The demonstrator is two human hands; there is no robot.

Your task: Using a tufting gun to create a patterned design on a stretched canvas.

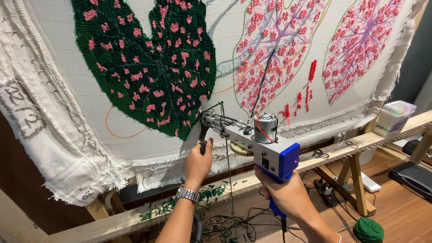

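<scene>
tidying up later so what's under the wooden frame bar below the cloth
Under the frame bar lie green yarn scraps, black cables, a power strip and a green yarn ball. Both forearms hide some floor.

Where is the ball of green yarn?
In the head view, the ball of green yarn sits on the wooden floor at bottom right, beside the wooden frame's leg and just right of the right hand.

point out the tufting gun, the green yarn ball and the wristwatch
tufting gun (274, 157), head view, on the grey body beside the blue rear cover
green yarn ball (368, 230), head view, middle of the ball on the floor
wristwatch (188, 194), head view, on the metal band
</scene>
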